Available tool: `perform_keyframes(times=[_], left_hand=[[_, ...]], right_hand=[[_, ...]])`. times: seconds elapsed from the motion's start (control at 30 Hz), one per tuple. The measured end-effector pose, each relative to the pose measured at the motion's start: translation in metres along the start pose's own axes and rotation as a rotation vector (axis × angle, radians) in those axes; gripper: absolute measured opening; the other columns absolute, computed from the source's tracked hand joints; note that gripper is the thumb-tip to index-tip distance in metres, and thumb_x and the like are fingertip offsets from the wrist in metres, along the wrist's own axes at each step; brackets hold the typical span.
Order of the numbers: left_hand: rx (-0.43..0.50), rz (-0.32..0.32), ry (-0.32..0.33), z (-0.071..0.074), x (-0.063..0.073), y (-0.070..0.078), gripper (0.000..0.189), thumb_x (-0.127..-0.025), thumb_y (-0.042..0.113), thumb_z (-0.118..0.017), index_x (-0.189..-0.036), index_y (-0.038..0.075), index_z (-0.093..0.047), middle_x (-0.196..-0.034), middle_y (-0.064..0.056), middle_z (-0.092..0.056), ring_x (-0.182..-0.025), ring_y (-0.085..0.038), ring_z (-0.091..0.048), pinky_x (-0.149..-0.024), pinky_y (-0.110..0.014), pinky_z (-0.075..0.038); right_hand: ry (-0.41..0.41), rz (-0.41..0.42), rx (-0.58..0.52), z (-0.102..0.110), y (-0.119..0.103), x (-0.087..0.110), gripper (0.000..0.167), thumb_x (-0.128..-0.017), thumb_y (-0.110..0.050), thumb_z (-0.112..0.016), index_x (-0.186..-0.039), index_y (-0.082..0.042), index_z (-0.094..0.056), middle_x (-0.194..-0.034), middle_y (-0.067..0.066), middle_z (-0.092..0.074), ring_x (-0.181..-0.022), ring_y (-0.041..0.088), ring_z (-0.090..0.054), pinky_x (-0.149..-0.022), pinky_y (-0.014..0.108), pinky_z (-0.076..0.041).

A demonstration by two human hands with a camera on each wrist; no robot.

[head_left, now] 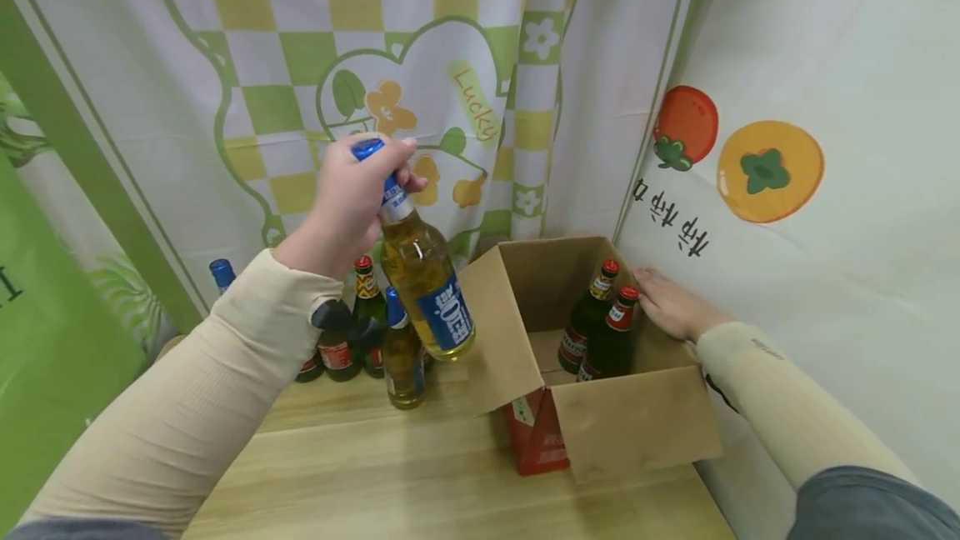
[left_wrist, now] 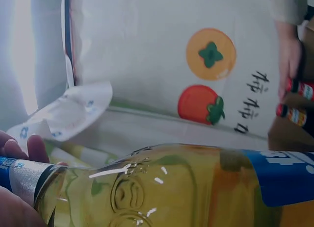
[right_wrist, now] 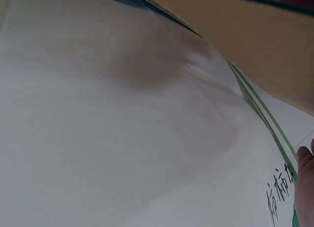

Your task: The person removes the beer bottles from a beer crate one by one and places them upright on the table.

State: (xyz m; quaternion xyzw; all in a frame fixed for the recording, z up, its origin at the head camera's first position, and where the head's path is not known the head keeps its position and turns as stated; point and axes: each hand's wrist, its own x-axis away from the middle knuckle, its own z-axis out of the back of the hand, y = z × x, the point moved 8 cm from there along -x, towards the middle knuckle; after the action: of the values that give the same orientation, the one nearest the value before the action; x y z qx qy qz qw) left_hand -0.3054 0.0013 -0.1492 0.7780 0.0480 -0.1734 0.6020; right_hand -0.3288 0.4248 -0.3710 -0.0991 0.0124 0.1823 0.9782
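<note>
1. While the left hand [head_left: 341, 198] grips the amber bottle [head_left: 427, 273] by its neck, fingers and thumb wrapped just below the blue cap, the bottle is raised above the table [head_left: 337, 473].
2. The amber bottle is tilted: cap toward the upper left in the head view, base toward the lower right. A blue label covers its lower body.
3. The amber bottle is located between the standing bottles and the cardboard box [head_left: 536, 436], with its base near the left flap [head_left: 501, 336].
4. The right hand [head_left: 671, 302] lies along the right edge of the box with fingers extended; its thumb is hidden.
5. The box has a red exterior. Its left and front flaps fold outward.
6. Two green bottles [head_left: 607, 344] with red caps stand side by side inside the box, toward its right wall.
7. Left of the box, a blue-capped bottle [head_left: 405, 365] stands foremost on the table. Red-capped bottles [head_left: 367, 307] stand behind it, partly covered by the left forearm.
8. A checked curtain [head_left: 300, 65] hangs behind the table.
</note>
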Motion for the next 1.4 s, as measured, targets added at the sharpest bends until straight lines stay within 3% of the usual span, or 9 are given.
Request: perform_keyframes(times=[0.3,0.57,0.77,0.97,1.07,1.3,1.4], left_hand=[[-0.081,0.111,-0.070,0.033,0.018,-0.037,0.037,-0.102,0.011,-0.064,-0.067,0.006,-0.054,-0.066,-0.003,-0.055,-0.068,-0.017,-0.069,-0.079,-0.032,-0.059],[-0.149,0.162,-0.008,0.081,0.035,-0.060,0.036,-0.103,0.014,-0.065,-0.068,0.008,-0.058,-0.067,-0.002,-0.059,-0.070,-0.015,-0.071,-0.072,-0.030,-0.060],[-0.222,0.186,0.044,0.111,0.041,-0.081,0.032,-0.103,0.019,-0.067,-0.071,0.012,-0.065,-0.069,0.002,-0.066,-0.077,-0.012,-0.073,-0.058,-0.024,-0.051],[-0.235,0.157,0.083,0.133,0.045,-0.101,0.029,-0.103,0.014,-0.066,-0.074,0.010,-0.068,-0.072,0.002,-0.068,-0.080,-0.013,-0.074,-0.078,-0.023,-0.056],[-0.302,0.153,0.101,0.142,0.047,-0.114,0.027,-0.103,0.015,-0.065,-0.078,0.006,-0.068,-0.073,0.003,-0.068,-0.079,-0.012,-0.073,-0.083,-0.023,-0.056],[-0.450,0.228,0.152,0.159,0.053,-0.150,0.029,-0.105,0.025,-0.064,-0.098,-0.003,-0.067,-0.081,0.008,-0.070,-0.082,-0.006,-0.069,-0.106,-0.045,-0.044],[-0.458,0.266,0.204,0.169,0.058,-0.165,0.030,-0.105,0.026,-0.064,-0.100,-0.003,-0.067,-0.082,0.010,-0.070,-0.083,-0.006,-0.068,-0.106,-0.043,-0.044]], right_hand=[[-0.003,-0.020,-0.038,-0.002,0.002,0.003,0.054,-0.106,-0.008,-0.041,-0.145,0.026,-0.029,-0.153,0.045,-0.025,-0.144,0.060,-0.022,-0.118,0.063,-0.019],[-0.015,0.000,-0.029,-0.001,-0.004,-0.006,0.054,-0.106,-0.008,-0.040,-0.146,0.026,-0.028,-0.154,0.044,-0.025,-0.144,0.059,-0.022,-0.118,0.062,-0.019],[-0.004,-0.002,-0.031,0.001,-0.004,-0.004,0.054,-0.104,-0.006,-0.042,-0.144,0.027,-0.030,-0.152,0.046,-0.027,-0.143,0.060,-0.024,-0.117,0.064,-0.021],[-0.009,-0.010,-0.022,0.001,-0.001,-0.001,0.054,-0.104,-0.006,-0.041,-0.145,0.027,-0.029,-0.153,0.045,-0.026,-0.143,0.059,-0.023,-0.118,0.063,-0.019],[-0.001,-0.004,-0.023,0.003,-0.001,0.000,0.054,-0.104,-0.006,-0.042,-0.144,0.027,-0.030,-0.152,0.046,-0.027,-0.142,0.060,-0.024,-0.117,0.063,-0.020],[-0.012,-0.017,-0.016,0.001,0.000,0.001,0.054,-0.104,-0.007,-0.041,-0.145,0.027,-0.029,-0.153,0.045,-0.026,-0.143,0.059,-0.024,-0.118,0.063,-0.019],[-0.013,-0.014,-0.018,0.000,-0.001,0.000,0.054,-0.104,-0.008,-0.041,-0.145,0.026,-0.030,-0.153,0.045,-0.027,-0.143,0.059,-0.024,-0.118,0.063,-0.020]])
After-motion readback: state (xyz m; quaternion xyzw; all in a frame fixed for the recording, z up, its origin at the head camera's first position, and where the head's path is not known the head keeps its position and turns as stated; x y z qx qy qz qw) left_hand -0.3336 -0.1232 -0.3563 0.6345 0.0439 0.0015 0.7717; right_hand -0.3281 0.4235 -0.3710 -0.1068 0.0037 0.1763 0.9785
